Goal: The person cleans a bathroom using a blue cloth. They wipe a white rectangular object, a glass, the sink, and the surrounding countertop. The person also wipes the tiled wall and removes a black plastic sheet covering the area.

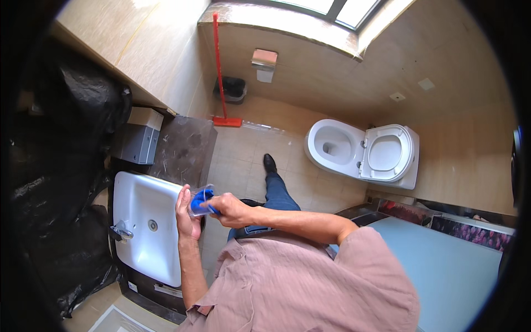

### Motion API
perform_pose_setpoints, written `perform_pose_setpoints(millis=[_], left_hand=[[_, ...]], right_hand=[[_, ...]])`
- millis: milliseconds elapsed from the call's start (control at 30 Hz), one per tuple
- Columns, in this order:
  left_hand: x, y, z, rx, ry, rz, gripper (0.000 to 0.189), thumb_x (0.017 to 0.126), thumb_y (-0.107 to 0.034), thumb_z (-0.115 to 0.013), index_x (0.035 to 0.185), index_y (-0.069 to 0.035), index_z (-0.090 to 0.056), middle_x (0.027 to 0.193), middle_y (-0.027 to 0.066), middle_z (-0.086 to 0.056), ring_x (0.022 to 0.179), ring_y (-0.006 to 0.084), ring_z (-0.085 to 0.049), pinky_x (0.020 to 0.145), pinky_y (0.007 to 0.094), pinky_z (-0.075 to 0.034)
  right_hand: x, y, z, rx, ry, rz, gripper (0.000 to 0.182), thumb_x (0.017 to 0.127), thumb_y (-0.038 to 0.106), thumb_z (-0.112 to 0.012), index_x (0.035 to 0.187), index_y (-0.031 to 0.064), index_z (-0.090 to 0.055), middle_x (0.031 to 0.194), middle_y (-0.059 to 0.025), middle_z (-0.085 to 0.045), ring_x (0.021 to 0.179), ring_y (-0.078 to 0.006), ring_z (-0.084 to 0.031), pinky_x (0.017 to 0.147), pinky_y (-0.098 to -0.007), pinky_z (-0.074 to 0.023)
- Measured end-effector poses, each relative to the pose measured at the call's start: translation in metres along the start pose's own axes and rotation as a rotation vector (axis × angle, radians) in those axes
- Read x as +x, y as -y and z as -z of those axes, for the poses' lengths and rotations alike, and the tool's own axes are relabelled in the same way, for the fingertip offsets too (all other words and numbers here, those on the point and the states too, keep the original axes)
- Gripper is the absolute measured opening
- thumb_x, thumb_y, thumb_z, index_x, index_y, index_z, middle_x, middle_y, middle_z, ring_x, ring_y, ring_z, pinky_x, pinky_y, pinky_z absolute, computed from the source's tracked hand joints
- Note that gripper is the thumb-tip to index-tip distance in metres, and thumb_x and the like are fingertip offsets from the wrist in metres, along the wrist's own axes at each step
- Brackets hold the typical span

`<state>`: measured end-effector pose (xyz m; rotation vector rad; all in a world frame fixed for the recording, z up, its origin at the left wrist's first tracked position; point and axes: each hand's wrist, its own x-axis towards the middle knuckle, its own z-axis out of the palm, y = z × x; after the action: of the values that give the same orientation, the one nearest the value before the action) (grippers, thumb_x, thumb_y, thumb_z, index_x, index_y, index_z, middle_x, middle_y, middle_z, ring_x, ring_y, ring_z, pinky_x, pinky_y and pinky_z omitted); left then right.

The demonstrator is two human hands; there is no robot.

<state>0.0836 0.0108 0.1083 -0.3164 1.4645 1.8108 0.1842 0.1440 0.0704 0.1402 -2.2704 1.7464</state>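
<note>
My left hand [186,213] supports a clear cup-like container [193,211] just beyond the front rim of the white washbasin [146,261]. Inside or against that container is a bright blue item [203,195], apparently a cloth, partly covered by fingers. My right hand [231,210] grips the blue item from the right, its index finger pointing towards the container. How deep the blue item sits cannot be made out.
A chrome tap [123,232] and a grey dispenser box [140,143] adjoin the basin on a dark stone counter [182,143]. A red-handled floor squeegee [220,66] leans near a black bin [235,88]. Right of it stands a toilet [346,145] with its lid raised. Black plastic sheeting [54,195] hangs at left.
</note>
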Motion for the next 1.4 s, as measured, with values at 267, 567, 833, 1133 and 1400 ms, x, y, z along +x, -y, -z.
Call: perform_pose_setpoints(millis=[267, 567, 833, 1133, 1400], left_hand=[[0.014, 0.024, -0.043, 0.3, 0.272, -0.97, 0.048, 0.09, -0.034, -0.061, 0.128, -0.007, -0.054, 0.124, 0.0179, -0.055, 0.112, 0.0314, -0.058, 0.088, 0.0409, -0.053], [0.032, 0.033, -0.126, -0.089, -0.006, -0.178, 0.02, 0.091, -0.02, -0.06, 0.094, -0.001, -0.064, 0.088, 0.0084, -0.066, 0.075, 0.0175, -0.063, 0.07, 0.0287, -0.052], [0.011, 0.037, -0.166, 0.016, 0.164, -0.369, 0.066, 0.092, -0.036, -0.063, 0.144, -0.006, -0.035, 0.124, 0.0139, -0.056, 0.104, 0.0259, -0.063, 0.084, 0.0369, -0.054], [0.003, 0.058, -0.161, 0.488, 0.247, -1.183, 0.062, 0.089, -0.042, -0.067, 0.14, -0.016, -0.044, 0.125, 0.0209, -0.052, 0.102, 0.0298, -0.061, 0.085, 0.0404, -0.053], [-0.006, 0.067, -0.19, -0.045, -0.092, -0.604, 0.04, 0.092, -0.024, -0.057, 0.122, 0.003, -0.054, 0.105, 0.0135, -0.06, 0.088, 0.0211, -0.063, 0.077, 0.0325, -0.053]], right_hand=[[0.0, 0.055, 0.054, 1.259, -0.215, -0.796, 0.025, 0.079, 0.011, -0.076, 0.102, 0.0078, -0.064, 0.087, 0.0008, -0.062, 0.068, -0.0097, -0.055, 0.058, -0.0292, -0.048], [-0.033, 0.006, 0.111, -0.55, -0.008, 0.269, 0.053, 0.065, -0.004, -0.064, 0.117, -0.0015, -0.056, 0.101, -0.017, -0.065, 0.098, -0.0327, -0.064, 0.074, -0.0398, -0.0573], [-0.024, 0.016, 0.164, 0.411, -0.176, -0.346, 0.027, 0.077, 0.003, -0.072, 0.103, 0.0023, -0.065, 0.088, -0.0044, -0.067, 0.073, -0.0155, -0.06, 0.066, -0.0327, -0.0507], [-0.035, 0.055, 0.187, 1.422, -0.116, -0.821, 0.02, 0.08, 0.009, -0.074, 0.097, 0.0076, -0.062, 0.079, 0.0003, -0.059, 0.068, -0.0106, -0.056, 0.058, -0.0286, -0.0465], [-0.054, 0.028, 0.175, 0.248, 0.084, -0.131, 0.043, 0.074, 0.0, -0.068, 0.115, -0.0008, -0.058, 0.097, -0.0091, -0.065, 0.088, -0.0208, -0.061, 0.073, -0.0344, -0.0511]])
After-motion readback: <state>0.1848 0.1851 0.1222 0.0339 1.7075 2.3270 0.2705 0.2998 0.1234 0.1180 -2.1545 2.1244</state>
